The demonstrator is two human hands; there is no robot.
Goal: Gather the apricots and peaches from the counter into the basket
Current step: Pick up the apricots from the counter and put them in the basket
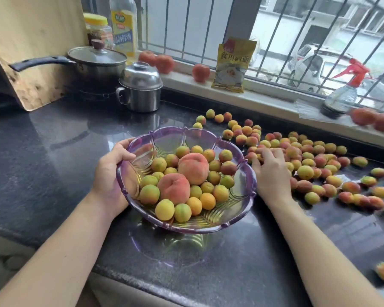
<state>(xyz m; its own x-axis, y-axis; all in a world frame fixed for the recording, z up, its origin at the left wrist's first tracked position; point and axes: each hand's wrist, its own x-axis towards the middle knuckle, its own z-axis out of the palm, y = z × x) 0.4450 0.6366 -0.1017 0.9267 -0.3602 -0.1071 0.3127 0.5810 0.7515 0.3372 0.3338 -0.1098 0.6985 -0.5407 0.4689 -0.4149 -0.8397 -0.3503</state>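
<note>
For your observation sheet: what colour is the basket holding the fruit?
Translucent purple, clearest in the head view on the basket rim.

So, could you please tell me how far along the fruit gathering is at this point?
Partly done. The purple basket already holds two peaches and about two dozen apricots. The left hand grips the basket's rim, and the right hand is reaching into the loose apricots beside it. Dozens remain scattered across the counter to the right.
</note>
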